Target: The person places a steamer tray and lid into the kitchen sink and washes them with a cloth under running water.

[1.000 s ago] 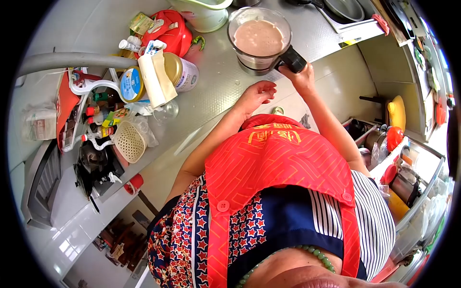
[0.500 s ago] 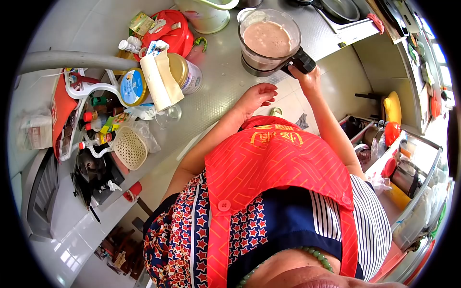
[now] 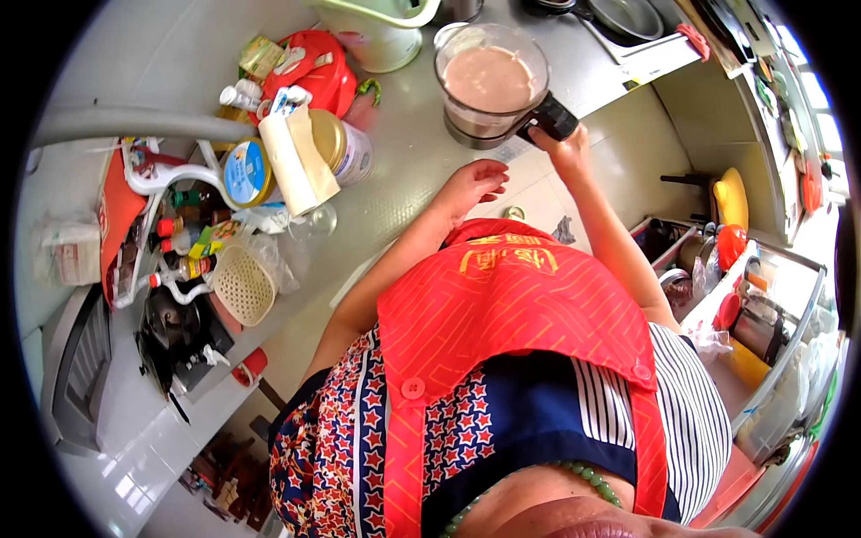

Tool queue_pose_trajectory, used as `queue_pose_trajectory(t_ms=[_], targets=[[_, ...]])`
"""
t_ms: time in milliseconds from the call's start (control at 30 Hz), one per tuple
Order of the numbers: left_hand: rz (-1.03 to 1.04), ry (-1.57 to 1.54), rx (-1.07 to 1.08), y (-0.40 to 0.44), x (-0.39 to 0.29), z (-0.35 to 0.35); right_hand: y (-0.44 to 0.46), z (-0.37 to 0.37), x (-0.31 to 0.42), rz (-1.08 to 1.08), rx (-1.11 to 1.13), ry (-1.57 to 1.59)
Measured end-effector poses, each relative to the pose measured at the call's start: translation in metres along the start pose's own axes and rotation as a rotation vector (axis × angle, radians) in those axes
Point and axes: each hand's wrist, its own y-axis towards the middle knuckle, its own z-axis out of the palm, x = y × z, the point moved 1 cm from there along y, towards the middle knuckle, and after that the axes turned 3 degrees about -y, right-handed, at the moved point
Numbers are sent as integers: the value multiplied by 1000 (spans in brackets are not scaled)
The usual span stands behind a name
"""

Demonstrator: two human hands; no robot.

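A clear blender jug (image 3: 453, 112) with a metal base and black handle holds a thick pinkish-brown liquid (image 3: 490, 79). It is upright at the counter's front edge; I cannot tell whether its base touches the surface. My right hand (image 3: 565, 148) is closed around the lower end of the handle. Below and to the left of the jug, my left hand (image 3: 475, 186) hangs in front of the counter, fingers loosely bent and a little apart, holding nothing. It touches neither the jug nor the counter.
On the metal counter (image 3: 404, 134) are a paper roll (image 3: 300, 166), cans, a red lid-like item (image 3: 318, 76) and a pale green bucket (image 3: 381, 40). Bottles and a cream basket (image 3: 242, 285) crowd the left. Pans (image 3: 628, 16) lie far right; an open drawer (image 3: 762, 341) is at right.
The jug and my right hand appear slightly farther left and up in view. My left hand has shifted a little left with its fingers still loosely bent.
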Motion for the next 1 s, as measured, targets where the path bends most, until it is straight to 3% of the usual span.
queue_pose_trajectory(t_ms=[1000], targets=[[-22, -30, 51, 12, -5, 14, -5, -6, 7, 31, -58, 161]])
